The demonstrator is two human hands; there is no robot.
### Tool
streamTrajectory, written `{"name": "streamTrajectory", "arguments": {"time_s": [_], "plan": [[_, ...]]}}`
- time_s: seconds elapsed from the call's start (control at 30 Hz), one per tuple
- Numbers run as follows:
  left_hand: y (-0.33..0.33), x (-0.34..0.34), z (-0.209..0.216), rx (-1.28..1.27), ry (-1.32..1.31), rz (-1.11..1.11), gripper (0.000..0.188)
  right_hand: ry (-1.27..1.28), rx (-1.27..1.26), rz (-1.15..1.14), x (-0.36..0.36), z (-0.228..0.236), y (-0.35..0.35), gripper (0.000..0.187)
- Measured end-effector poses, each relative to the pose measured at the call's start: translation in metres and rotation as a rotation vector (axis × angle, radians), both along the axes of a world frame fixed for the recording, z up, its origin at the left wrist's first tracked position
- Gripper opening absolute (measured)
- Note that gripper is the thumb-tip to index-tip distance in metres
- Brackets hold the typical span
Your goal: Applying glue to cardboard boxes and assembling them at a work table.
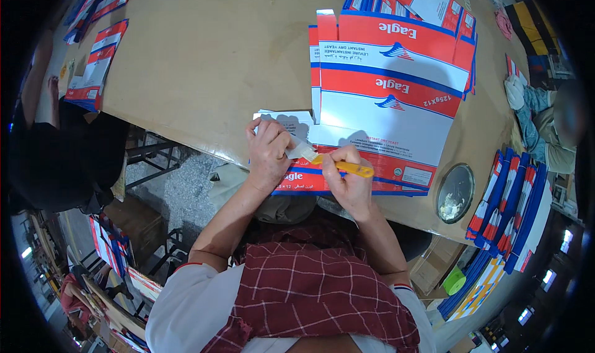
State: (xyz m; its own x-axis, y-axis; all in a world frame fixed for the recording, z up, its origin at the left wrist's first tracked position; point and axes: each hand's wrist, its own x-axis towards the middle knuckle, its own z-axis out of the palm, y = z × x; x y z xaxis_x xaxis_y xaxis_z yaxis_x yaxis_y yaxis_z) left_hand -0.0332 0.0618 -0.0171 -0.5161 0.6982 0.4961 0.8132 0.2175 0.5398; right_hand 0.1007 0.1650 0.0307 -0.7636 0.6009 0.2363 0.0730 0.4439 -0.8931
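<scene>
My right hand is closed around the yellow handle of a flat brush. The brush's pale end points left, toward my left hand. That hand is curled, its fingers pinching a pale flap of a flat printed carton in red, white and blue, lying at the table's near edge. Where the brush end meets the flap is partly covered by my fingers. Just beyond and to the right, more flat cartons lie overlapping in a pile.
A round metal dish with whitish paste stands to the right on the tan table. Bundles of folded cartons stand at the right edge; others lie far left. People are at the left and right, one with a gloved hand.
</scene>
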Motion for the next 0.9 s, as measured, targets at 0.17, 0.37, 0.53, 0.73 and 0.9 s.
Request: {"name": "streamTrajectory", "arguments": {"time_s": [0.17, 0.37, 0.53, 0.73, 0.9], "plan": [[0.001, 0.000, 0.000, 0.005, 0.004, -0.004, 0.021, 0.048, 0.029, -0.015, -0.002, -0.002, -0.004, 0.017], [-0.001, -0.001, 0.000, -0.015, 0.005, -0.004, 0.019, 0.042, 0.014, -0.028, 0.000, -0.001, -0.007, 0.018], [0.000, 0.000, 0.002, -0.018, 0.006, -0.001, 0.019, 0.057, 0.011, 0.038, 0.003, -0.002, -0.006, 0.018], [0.001, -0.001, -0.001, -0.024, 0.035, -0.021, 0.021, -0.003, -0.267, -0.055, 0.004, -0.018, 0.004, 0.015], [-0.002, -0.003, -0.002, 0.010, 0.010, -0.012, 0.021, 0.001, -0.380, -0.073, 0.002, -0.009, 0.011, 0.014]]}}
